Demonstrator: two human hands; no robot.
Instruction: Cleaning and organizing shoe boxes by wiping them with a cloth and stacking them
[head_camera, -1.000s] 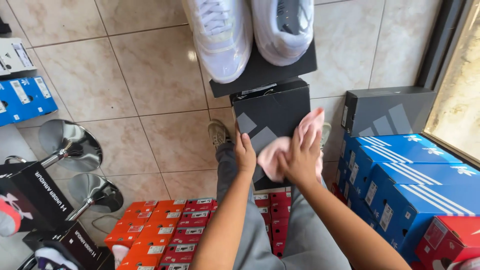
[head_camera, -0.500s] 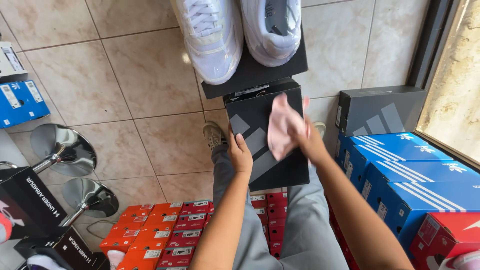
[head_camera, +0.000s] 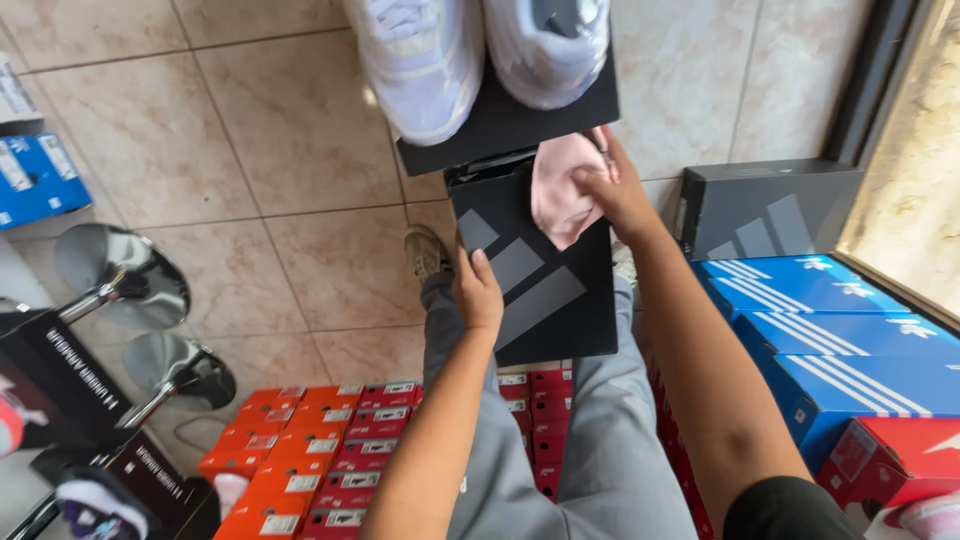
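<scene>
the black shoe box (head_camera: 545, 285) rests on the person's lap, lid up, with grey stripes across it. the right hand (head_camera: 615, 190) presses a pink cloth (head_camera: 562, 190) against the box's upper part, fingers pinching the cloth. the left hand (head_camera: 478, 292) steadies the box's left edge, fingers curled around it. a pair of white sneakers (head_camera: 480, 55) sits on a black lid (head_camera: 520, 120) just beyond. blue boxes (head_camera: 830, 340) stack at right, orange boxes (head_camera: 290, 450) on the tiled floor (head_camera: 280, 150).

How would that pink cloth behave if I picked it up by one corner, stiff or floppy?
Probably floppy: the pink cloth bunches and folds under the right hand and drapes over the black shoebox. It looks thin, so likely light. It seems soft rather than slippery, though its texture is hard to judge.
</scene>
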